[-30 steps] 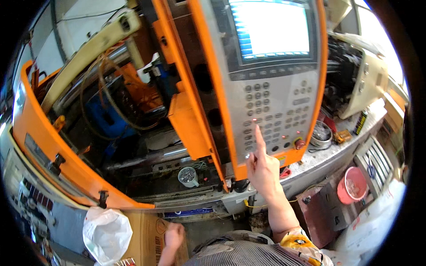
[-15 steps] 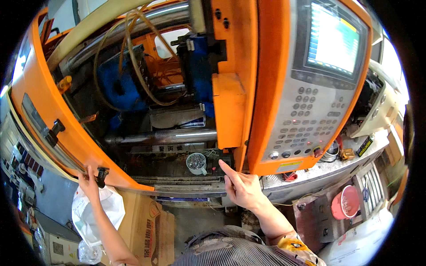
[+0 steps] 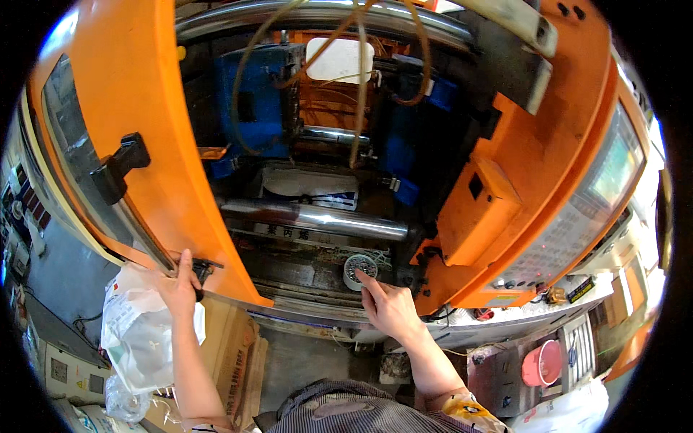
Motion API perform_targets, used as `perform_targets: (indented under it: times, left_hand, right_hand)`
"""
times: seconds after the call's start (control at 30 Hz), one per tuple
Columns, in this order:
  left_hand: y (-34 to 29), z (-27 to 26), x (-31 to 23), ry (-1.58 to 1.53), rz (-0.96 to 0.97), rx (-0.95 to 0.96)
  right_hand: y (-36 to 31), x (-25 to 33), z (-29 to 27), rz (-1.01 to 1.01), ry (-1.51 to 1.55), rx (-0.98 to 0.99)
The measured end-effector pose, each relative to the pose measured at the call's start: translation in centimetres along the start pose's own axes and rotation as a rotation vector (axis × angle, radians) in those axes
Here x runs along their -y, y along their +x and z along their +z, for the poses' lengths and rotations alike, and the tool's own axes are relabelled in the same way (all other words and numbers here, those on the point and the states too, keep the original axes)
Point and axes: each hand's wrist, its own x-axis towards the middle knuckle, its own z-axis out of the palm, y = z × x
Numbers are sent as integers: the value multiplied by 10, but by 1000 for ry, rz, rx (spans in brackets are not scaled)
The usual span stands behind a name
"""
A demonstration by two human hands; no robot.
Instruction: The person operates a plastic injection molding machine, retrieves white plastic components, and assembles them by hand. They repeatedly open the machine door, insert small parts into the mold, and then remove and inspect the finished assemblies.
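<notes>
My left hand (image 3: 179, 287) is closed around the lower end of the metal bar handle (image 3: 148, 234), beside its black bracket, on the orange sliding door (image 3: 170, 144) of a large machine. My right hand (image 3: 393, 309) reaches to a white cup (image 3: 353, 281) filled with small, shiny, metal-looking pieces. Its index finger is stretched out, with the tip over the cup's contents; the other fingers are curled beneath. I see nothing held in that hand. The cup stands on the dark, dirty ledge inside the open doorway.
Inside the machine are blue mould blocks (image 3: 263, 101), a shiny steel bar (image 3: 317, 219) and looping hoses (image 3: 361, 94). A control panel (image 3: 577, 231) rises at right. Below stand a cardboard box (image 3: 231, 353), a white plastic bag (image 3: 144, 332) and a pink bucket (image 3: 541, 363).
My view has swung toward the machine's opening. My right hand has moved from beside the cup onto it. My left hand stays at the door handle.
</notes>
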Motion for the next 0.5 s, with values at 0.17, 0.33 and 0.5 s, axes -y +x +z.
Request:
perform_targets:
  times: [0.17, 0.33, 0.5]
  left_hand:
    - [1, -1, 0, -80, -47, 19]
    - [1, -4, 1, -118, -78, 31]
    - [0, -5, 5, -93, -42, 37]
  right_hand:
    - [29, 25, 29, 18, -16, 30]
    - [43, 43, 43, 54, -5, 52]
    - [46, 43, 55, 90, -33, 70]
